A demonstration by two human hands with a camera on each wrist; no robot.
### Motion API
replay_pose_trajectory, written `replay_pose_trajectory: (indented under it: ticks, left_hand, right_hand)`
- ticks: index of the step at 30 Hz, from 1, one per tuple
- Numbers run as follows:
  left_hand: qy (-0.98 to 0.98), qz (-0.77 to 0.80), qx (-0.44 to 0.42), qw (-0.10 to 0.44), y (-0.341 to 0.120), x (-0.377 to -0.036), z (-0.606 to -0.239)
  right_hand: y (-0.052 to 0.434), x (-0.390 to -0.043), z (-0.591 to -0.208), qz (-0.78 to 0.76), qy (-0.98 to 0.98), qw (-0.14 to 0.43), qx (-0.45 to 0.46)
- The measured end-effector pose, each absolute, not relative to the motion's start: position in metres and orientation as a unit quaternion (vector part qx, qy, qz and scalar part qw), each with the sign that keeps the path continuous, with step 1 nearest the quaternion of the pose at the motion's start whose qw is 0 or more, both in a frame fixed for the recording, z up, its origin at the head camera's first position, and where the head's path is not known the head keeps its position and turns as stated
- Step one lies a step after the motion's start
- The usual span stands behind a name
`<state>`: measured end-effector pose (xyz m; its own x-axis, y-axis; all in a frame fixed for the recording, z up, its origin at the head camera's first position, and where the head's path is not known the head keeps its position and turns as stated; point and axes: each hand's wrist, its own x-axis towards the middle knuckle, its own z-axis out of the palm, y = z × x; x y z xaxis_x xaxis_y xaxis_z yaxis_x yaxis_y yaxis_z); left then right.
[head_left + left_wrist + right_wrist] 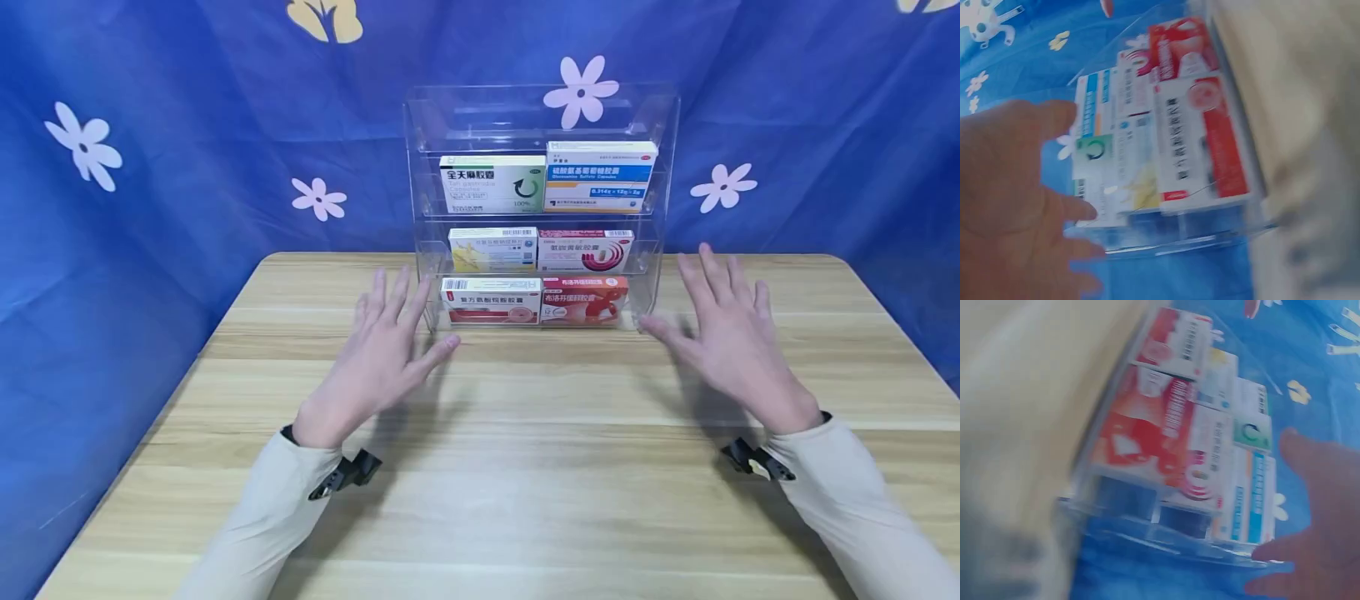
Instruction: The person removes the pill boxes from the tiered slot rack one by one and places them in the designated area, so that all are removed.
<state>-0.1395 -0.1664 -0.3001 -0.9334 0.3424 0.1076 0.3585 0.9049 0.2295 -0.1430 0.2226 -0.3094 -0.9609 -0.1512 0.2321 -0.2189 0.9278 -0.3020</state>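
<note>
A clear tiered display rack (540,93) stands at the back of the table with several medicine boxes in it. On its top filled tier are a white and green box (491,185) and a white, blue and orange box (600,177). The middle tier holds a white and yellow box (492,250) and a white and magenta box (585,252); the bottom one has a white and red box (491,302) beside a red box (584,301). My left hand (375,350), fingers spread, is by the rack's left side, holding nothing. Spread and holding nothing, my right hand (731,333) is by the right side.
The wood-grain tabletop (525,467) reaches back to a blue curtain (225,125) with white flowers, close behind the rack. Black camera mounts sit on both wrists, over pale sleeves (262,500).
</note>
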Motion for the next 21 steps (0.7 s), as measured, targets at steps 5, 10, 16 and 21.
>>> replay_pose_trajectory:
  ticks: [5, 10, 16, 21]
  left_hand:
    - [-0.959, -0.119, -0.25, 0.054, -0.159, -0.156, -0.284]
    - [-0.96, -0.1, -0.258, 0.045, -0.149, -0.174, -0.277]
    - [-0.964, -0.09, -0.246, 0.046, -0.141, -0.193, -0.277]
    - [-0.965, -0.091, -0.242, 0.042, -0.137, -0.196, -0.281]
  right_hand:
    - [0.218, -0.16, -0.285, 0.218, -0.949, 0.193, 0.121]
    - [0.203, -0.184, -0.262, 0.248, -0.914, 0.278, 0.158]
    - [0.185, -0.214, -0.244, 0.281, -0.886, 0.326, 0.171]
    - [0.178, -0.225, -0.246, 0.292, -0.871, 0.351, 0.18]
